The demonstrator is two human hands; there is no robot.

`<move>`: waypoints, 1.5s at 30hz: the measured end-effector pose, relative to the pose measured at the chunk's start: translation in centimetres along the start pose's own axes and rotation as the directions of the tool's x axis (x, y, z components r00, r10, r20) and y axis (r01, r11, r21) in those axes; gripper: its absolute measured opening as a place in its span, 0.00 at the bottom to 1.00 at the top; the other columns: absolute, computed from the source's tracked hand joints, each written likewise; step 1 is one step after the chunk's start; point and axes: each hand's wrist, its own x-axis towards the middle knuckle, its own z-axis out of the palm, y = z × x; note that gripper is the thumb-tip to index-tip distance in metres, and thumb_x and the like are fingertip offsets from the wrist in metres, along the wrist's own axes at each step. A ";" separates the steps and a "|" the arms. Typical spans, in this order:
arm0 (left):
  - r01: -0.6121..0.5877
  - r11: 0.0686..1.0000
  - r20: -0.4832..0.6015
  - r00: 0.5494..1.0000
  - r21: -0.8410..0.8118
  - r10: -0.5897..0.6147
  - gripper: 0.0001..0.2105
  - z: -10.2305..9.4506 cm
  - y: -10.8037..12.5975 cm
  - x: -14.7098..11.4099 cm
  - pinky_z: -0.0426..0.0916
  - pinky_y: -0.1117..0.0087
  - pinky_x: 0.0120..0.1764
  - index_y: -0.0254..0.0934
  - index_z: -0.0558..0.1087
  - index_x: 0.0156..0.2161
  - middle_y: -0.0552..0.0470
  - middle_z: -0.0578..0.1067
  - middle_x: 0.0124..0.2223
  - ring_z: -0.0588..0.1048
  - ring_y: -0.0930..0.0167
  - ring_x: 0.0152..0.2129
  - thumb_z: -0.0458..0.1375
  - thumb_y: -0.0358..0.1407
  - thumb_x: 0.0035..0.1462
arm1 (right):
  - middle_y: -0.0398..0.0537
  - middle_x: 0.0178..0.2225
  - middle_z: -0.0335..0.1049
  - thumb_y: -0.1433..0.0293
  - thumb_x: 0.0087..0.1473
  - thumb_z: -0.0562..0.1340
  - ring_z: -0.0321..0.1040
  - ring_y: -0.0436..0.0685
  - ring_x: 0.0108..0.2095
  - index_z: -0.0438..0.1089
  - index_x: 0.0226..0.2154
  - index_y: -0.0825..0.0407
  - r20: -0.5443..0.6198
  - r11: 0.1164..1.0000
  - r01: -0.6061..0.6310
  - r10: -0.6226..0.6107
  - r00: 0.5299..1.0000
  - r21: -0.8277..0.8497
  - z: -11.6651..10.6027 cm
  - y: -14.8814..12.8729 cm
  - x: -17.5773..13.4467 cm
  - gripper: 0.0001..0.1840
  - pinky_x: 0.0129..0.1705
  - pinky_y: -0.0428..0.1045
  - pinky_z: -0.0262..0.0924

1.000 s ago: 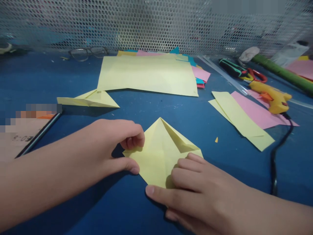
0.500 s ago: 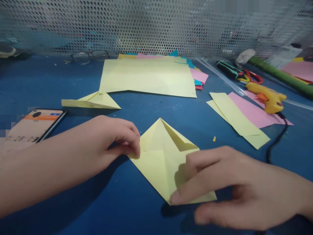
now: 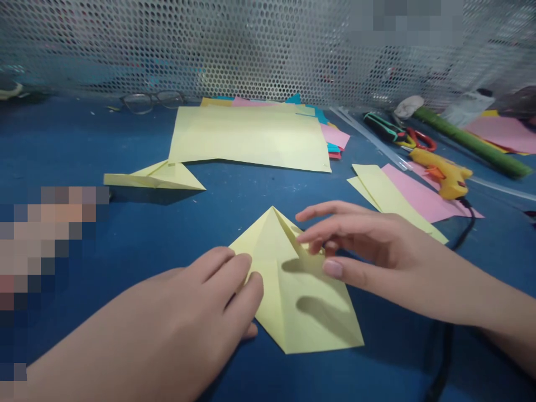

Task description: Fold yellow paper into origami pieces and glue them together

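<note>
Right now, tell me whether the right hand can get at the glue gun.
Likely yes: the right hand is open above the folded paper, seemingly gripping nothing, and the yellow strip and pink sheet toward the glue gun look too flat to block it.

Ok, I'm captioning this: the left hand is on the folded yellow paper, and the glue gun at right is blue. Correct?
Not quite: the glue gun at right is yellow, not blue, as the head view shows. The left hand is on the folded yellow paper.
</note>
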 end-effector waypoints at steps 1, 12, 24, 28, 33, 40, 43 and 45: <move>-0.023 1.000 0.012 1.000 0.013 0.023 0.09 0.0 0.0 0.1 0.69 0.58 0.25 0.39 0.70 0.42 0.42 0.77 0.43 0.75 0.55 0.36 0.47 0.31 0.68 | 0.51 0.52 0.71 0.63 0.61 0.66 0.74 0.55 0.46 0.77 0.43 0.48 -0.050 0.995 0.026 -0.031 0.998 -0.094 0.0 0.1 0.0 0.09 0.43 0.49 0.72; -0.203 0.963 -0.055 0.975 0.176 0.215 0.14 0.7 0.3 0.9 0.69 0.55 0.38 0.32 0.74 0.46 0.41 0.79 0.42 0.75 0.55 0.36 0.45 0.27 0.68 | 0.49 0.47 0.70 0.72 0.62 0.63 0.70 0.53 0.42 0.68 0.36 0.50 0.019 0.903 0.122 -0.126 0.992 -0.411 0.4 1.3 0.3 0.03 0.44 0.48 0.66; -0.171 0.973 -0.070 0.981 0.157 0.183 0.21 0.8 0.8 1.5 0.72 0.57 0.30 0.31 0.74 0.42 0.40 0.79 0.37 0.78 0.56 0.33 0.39 0.37 0.74 | 0.48 0.42 0.75 0.78 0.60 0.61 0.72 0.48 0.32 0.75 0.34 0.51 -0.064 0.908 0.175 -0.214 0.975 -0.381 0.9 0.9 0.4 0.08 0.37 0.44 0.69; -0.176 0.972 -0.107 0.975 0.155 0.193 0.16 1.5 0.6 0.9 0.73 0.59 0.36 0.33 0.75 0.43 0.41 0.80 0.39 0.78 0.57 0.37 0.46 0.38 0.72 | 0.49 0.41 0.75 0.75 0.60 0.63 0.73 0.51 0.36 0.76 0.34 0.51 -0.070 0.897 0.166 -0.212 0.975 -0.410 0.9 1.0 0.4 0.05 0.39 0.45 0.68; -0.213 0.969 -0.082 0.971 0.122 0.223 0.16 1.7 0.5 0.0 0.73 0.55 0.42 0.31 0.73 0.51 0.38 0.80 0.44 0.78 0.54 0.41 0.51 0.40 0.69 | 0.48 0.43 0.75 0.73 0.61 0.63 0.70 0.45 0.29 0.78 0.33 0.51 -0.079 0.939 0.140 -0.173 0.982 -0.315 1.0 0.9 0.5 0.07 0.30 0.42 0.63; -0.243 0.944 -0.206 0.935 0.222 0.289 0.11 1.2 1.2 0.2 0.72 0.57 0.46 0.31 0.75 0.47 0.41 0.82 0.42 0.79 0.57 0.41 0.57 0.37 0.66 | 0.49 0.47 0.74 0.71 0.60 0.63 0.62 0.42 0.21 0.79 0.34 0.50 -0.059 0.971 0.033 -0.048 0.997 -0.238 1.0 0.5 0.7 0.07 0.26 0.42 0.64; -0.268 0.929 -0.210 0.922 0.255 0.324 0.11 1.4 1.2 -0.1 0.71 0.62 0.48 0.35 0.76 0.46 0.46 0.82 0.43 0.78 0.60 0.43 0.62 0.38 0.60 | 0.50 0.46 0.74 0.72 0.60 0.63 0.63 0.42 0.22 0.79 0.35 0.50 -0.054 0.974 0.030 -0.044 0.998 -0.224 1.0 0.4 0.8 0.07 0.26 0.42 0.64; -0.272 0.921 -0.199 0.922 0.279 0.332 0.12 1.5 1.2 -0.5 0.69 0.62 0.50 0.37 0.75 0.48 0.48 0.81 0.45 0.76 0.61 0.46 0.59 0.37 0.61 | 0.49 0.46 0.74 0.72 0.60 0.63 0.64 0.42 0.22 0.79 0.35 0.51 -0.052 0.976 0.029 -0.041 0.998 -0.214 0.9 0.5 0.8 0.07 0.26 0.42 0.63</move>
